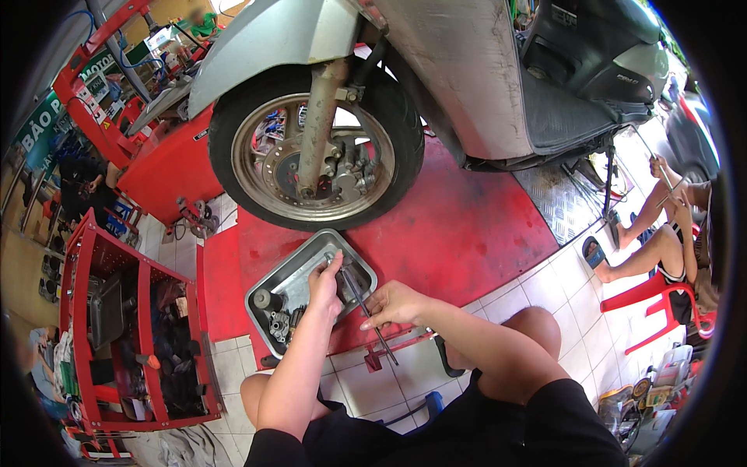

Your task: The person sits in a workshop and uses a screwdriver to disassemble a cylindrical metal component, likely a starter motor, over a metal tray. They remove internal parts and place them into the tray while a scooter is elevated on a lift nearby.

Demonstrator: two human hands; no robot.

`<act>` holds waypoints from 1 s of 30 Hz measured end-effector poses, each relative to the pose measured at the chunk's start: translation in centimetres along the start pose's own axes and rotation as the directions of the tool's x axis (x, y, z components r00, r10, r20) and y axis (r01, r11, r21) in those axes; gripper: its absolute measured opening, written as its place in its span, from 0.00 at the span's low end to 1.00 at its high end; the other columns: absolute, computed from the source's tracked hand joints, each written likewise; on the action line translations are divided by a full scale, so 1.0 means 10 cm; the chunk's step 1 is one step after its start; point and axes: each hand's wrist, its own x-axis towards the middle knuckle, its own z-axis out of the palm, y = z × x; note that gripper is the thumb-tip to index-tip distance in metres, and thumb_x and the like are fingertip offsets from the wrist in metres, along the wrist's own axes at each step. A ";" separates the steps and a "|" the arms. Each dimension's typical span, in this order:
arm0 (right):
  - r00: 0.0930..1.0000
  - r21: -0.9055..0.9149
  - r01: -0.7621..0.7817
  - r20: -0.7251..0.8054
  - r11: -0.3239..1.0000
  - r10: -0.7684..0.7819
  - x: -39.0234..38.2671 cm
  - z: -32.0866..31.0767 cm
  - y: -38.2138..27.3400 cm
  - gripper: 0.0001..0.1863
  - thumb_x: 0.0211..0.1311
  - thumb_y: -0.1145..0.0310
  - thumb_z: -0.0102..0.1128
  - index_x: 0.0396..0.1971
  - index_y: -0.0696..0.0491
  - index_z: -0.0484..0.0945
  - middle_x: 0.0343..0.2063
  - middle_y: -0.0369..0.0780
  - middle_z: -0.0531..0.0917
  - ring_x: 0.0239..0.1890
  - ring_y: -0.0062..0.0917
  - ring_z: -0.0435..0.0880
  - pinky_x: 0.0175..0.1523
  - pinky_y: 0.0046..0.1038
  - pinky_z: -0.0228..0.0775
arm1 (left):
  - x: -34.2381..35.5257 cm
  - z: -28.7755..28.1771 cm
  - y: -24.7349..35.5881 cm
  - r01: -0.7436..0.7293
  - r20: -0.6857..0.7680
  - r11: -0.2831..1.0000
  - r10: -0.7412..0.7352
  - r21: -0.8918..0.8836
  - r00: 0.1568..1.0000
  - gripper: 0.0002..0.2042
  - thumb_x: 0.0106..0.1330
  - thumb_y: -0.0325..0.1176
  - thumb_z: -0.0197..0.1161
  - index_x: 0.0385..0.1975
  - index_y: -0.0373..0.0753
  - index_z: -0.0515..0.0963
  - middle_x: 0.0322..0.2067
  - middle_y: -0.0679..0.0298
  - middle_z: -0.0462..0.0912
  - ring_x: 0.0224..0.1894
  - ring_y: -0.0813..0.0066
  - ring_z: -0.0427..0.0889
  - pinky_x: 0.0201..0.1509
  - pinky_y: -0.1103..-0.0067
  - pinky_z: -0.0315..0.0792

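My left hand [325, 288] is closed over the metal tray [257, 292], thumb up, gripping a small silvery metal part [329, 255] mostly hidden by the fingers. Close beside it, my right hand [395, 304] pinches a long, thin dark metal rod [382, 339]. The rod slants from near the left hand, past the tray's right side, down toward my knees. Its exact kind I cannot make out, nor whether its upper end touches the left hand's part. Inside the tray lie a grey cylindrical part [268, 301] and several greasy metal parts [282, 324].
A scooter's front wheel [226, 167] stands just beyond the tray on a red lift platform [459, 233]. At left is a red tool cart [144, 311]. A person sits on a red plastic chair [661, 300] at right. Bottles and supplies [654, 389] crowd the lower right.
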 end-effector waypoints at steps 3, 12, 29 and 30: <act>1.000 0.057 0.011 0.003 0.998 -0.012 0.04 0.02 0.05 0.22 0.55 0.73 0.71 0.47 0.67 0.76 0.34 0.46 0.85 0.36 0.28 0.86 0.39 0.27 0.77 | 0.00 -0.01 0.03 0.016 -0.004 1.000 -0.016 -0.007 1.000 0.14 0.65 0.36 0.67 0.41 0.32 0.75 0.35 0.59 0.83 0.33 0.69 0.84 0.35 0.71 0.80; 0.990 0.295 -0.076 0.134 0.952 0.038 -0.02 -0.04 -0.04 0.27 0.56 0.80 0.64 0.55 0.70 0.68 0.39 0.53 0.84 0.39 0.35 0.87 0.44 0.33 0.79 | 0.01 -0.04 0.01 0.017 -0.014 1.000 -0.017 -0.006 1.000 0.14 0.65 0.36 0.67 0.41 0.33 0.75 0.33 0.60 0.83 0.32 0.70 0.84 0.34 0.72 0.79; 0.981 0.342 -0.036 0.192 0.939 -0.032 -0.01 0.01 0.00 0.30 0.56 0.71 0.71 0.53 0.73 0.69 0.40 0.50 0.83 0.35 0.29 0.85 0.45 0.32 0.78 | 0.02 -0.06 0.03 0.001 -0.033 1.000 -0.001 -0.012 0.999 0.11 0.64 0.34 0.68 0.38 0.34 0.77 0.32 0.62 0.83 0.31 0.71 0.83 0.33 0.74 0.77; 0.982 0.318 -0.048 0.187 0.947 -0.013 0.03 -0.01 0.03 0.36 0.54 0.70 0.72 0.57 0.74 0.64 0.42 0.54 0.82 0.37 0.32 0.86 0.44 0.32 0.78 | 0.03 -0.06 0.03 -0.004 -0.042 1.000 0.004 0.008 0.999 0.11 0.64 0.35 0.67 0.39 0.34 0.78 0.32 0.62 0.83 0.31 0.71 0.83 0.33 0.74 0.77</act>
